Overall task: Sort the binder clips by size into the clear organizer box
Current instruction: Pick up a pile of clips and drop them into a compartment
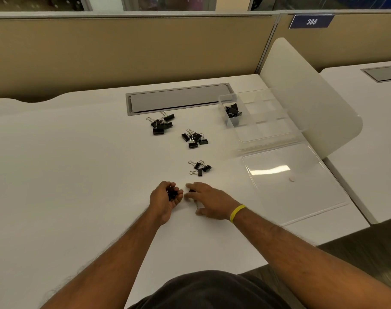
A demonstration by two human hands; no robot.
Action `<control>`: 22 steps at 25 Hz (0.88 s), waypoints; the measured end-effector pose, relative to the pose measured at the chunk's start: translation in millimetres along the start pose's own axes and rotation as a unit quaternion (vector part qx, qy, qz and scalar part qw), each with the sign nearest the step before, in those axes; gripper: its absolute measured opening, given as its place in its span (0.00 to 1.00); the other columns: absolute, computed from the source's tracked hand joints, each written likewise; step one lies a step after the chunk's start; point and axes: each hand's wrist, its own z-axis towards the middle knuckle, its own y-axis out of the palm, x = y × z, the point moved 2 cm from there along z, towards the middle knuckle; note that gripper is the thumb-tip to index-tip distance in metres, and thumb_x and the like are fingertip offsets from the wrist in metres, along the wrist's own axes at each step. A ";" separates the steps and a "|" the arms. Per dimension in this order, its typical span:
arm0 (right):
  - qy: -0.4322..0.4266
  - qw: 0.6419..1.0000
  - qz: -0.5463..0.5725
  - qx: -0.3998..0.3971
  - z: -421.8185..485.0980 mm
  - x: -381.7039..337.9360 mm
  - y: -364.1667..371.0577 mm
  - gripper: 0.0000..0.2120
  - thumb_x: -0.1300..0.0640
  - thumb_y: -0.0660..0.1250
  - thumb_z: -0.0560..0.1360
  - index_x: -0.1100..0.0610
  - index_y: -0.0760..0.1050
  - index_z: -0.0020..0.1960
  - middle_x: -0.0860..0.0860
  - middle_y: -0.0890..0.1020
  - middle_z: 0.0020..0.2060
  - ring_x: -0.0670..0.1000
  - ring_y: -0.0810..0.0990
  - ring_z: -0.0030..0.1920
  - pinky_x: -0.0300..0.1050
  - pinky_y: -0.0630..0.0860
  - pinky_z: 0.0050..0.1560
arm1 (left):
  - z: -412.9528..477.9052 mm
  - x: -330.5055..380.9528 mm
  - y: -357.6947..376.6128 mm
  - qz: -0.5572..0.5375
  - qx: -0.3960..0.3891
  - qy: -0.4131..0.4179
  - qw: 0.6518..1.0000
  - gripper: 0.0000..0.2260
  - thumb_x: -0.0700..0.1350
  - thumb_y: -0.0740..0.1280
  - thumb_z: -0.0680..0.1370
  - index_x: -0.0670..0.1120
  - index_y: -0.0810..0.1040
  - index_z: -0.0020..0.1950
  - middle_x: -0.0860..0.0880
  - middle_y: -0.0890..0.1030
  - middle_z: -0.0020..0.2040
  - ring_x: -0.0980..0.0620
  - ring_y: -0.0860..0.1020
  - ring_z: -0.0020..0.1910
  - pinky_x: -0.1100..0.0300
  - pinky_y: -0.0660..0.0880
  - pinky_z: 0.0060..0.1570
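Observation:
Three heaps of black binder clips lie on the white desk: a far one (161, 123), a middle one (194, 138) and a small near one (200, 167). The clear organizer box (263, 117) stands at the right, with several clips (233, 111) in its front-left compartment. Its clear lid (294, 181) lies open toward me. My left hand (165, 197) is cupped around a few small black clips. My right hand (209, 200) lies palm down over small clips on the desk, just right of the left hand; what its fingers hold is hidden.
A grey cable hatch (179, 99) is set into the desk behind the heaps. A white curved divider (308, 97) rises right of the box. A tan partition wall (123, 52) closes the back. The desk's front edge (301, 239) drops off at the lower right.

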 end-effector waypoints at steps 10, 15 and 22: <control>-0.010 0.990 -0.049 0.134 -2.8 -0.6 12.4 0.11 0.62 0.61 0.78 0.61 0.79 0.57 0.55 0.76 0.59 0.57 0.72 0.57 0.55 0.77 0.48 | -4.1 -3.7 -2.9 0.013 0.021 0.006 1.000 0.10 0.41 0.58 0.81 0.39 0.75 0.43 0.44 0.76 0.37 0.47 0.78 0.38 0.59 0.79 0.35; 0.011 0.986 0.033 0.163 -0.2 -0.8 9.9 0.07 0.65 0.64 0.75 0.61 0.80 0.47 0.54 0.80 0.48 0.56 0.75 0.49 0.52 0.76 0.47 | -5.2 -7.0 -1.6 0.029 0.020 0.003 0.999 0.10 0.41 0.59 0.81 0.39 0.76 0.45 0.44 0.77 0.38 0.47 0.78 0.39 0.59 0.80 0.35; 0.115 0.827 0.451 0.314 -10.8 -18.3 -16.1 0.05 0.66 0.70 0.71 0.59 0.79 0.45 0.50 0.83 0.41 0.45 0.81 0.46 0.37 0.80 0.45 | -3.2 -12.6 11.0 0.010 -0.045 -0.016 0.999 0.10 0.40 0.60 0.80 0.35 0.76 0.54 0.38 0.78 0.47 0.42 0.80 0.48 0.52 0.80 0.50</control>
